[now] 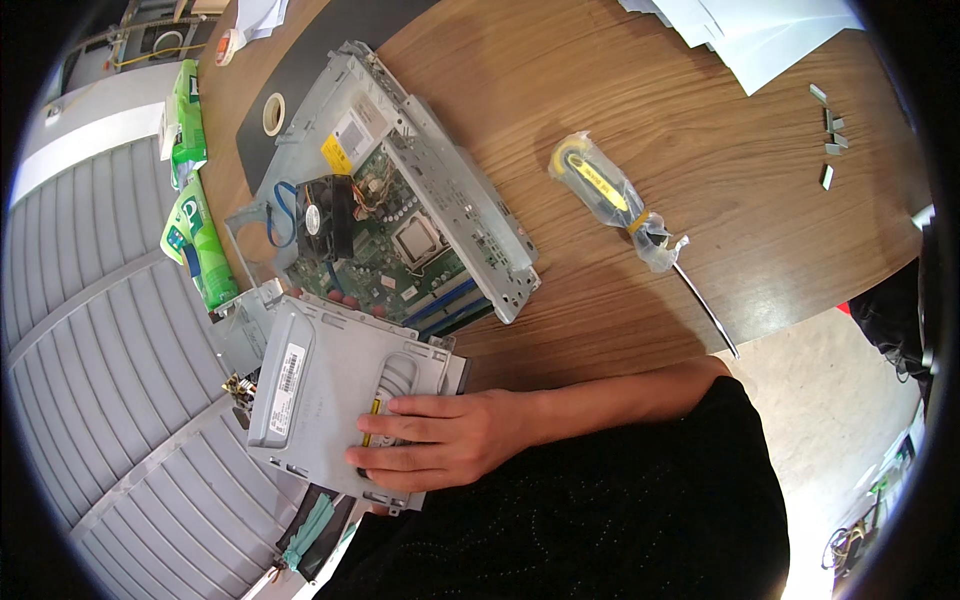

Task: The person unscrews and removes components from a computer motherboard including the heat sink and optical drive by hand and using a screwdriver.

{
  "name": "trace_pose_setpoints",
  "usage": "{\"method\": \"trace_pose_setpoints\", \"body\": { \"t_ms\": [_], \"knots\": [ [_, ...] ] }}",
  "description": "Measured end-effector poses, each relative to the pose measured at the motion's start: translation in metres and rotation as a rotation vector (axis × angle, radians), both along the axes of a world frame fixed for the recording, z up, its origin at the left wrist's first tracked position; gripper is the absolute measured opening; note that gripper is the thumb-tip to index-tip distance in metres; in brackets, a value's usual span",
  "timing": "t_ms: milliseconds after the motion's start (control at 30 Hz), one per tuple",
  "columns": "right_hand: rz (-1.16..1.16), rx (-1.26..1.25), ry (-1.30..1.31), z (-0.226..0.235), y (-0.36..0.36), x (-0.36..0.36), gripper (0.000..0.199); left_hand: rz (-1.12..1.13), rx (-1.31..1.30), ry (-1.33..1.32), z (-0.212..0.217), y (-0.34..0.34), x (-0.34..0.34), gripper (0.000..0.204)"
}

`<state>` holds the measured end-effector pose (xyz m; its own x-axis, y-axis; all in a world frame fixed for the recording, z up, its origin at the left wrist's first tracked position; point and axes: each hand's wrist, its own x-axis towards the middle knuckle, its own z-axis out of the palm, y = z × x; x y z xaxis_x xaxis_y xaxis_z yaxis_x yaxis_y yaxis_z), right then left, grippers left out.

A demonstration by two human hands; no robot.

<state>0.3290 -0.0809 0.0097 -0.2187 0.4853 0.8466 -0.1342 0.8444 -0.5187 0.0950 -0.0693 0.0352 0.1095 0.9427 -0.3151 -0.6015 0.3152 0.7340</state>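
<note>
My right hand (445,440) reaches in from the right, its fingers bent over the face of a grey metal drive cage (345,370) with a white label; the thumb is hidden. The cage is tilted at the near end of an opened desktop computer case (455,185). Of my left hand only a sliver of skin shows under the cage's lower edge, its fingers hidden. Inside the case lie a green motherboard (380,250) with a bare processor in its socket, a black fan (326,218) and a blue cable (283,215).
A screwdriver (600,185) with a plastic-wrapped yellow and black handle lies right of the case. Small metal pieces (834,125) and white paper sheets (745,35) are at the far right. A tape roll (273,114) and green packets (205,240) lie left.
</note>
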Motion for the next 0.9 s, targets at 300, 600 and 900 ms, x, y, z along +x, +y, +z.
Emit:
{"method": "trace_pose_setpoints", "body": {
  "t_ms": [300, 600, 900],
  "knots": [
    [0.045, -0.001, -0.030, -0.005, 0.001, -0.002, 0.024, 0.035, 0.033, 0.037, 0.000, -0.010, -0.004, 0.059],
    [0.169, 0.071, -0.027, -0.020, 0.002, 0.004, 0.030, 0.197, -0.014, 0.120, 0.019, -0.044, 0.024, 0.092],
    [-0.012, -0.427, 0.315, -0.020, -0.010, 0.039, 0.046, -0.047, 0.355, 0.071, 0.025, -0.080, 0.024, 0.110]
  ]
}}
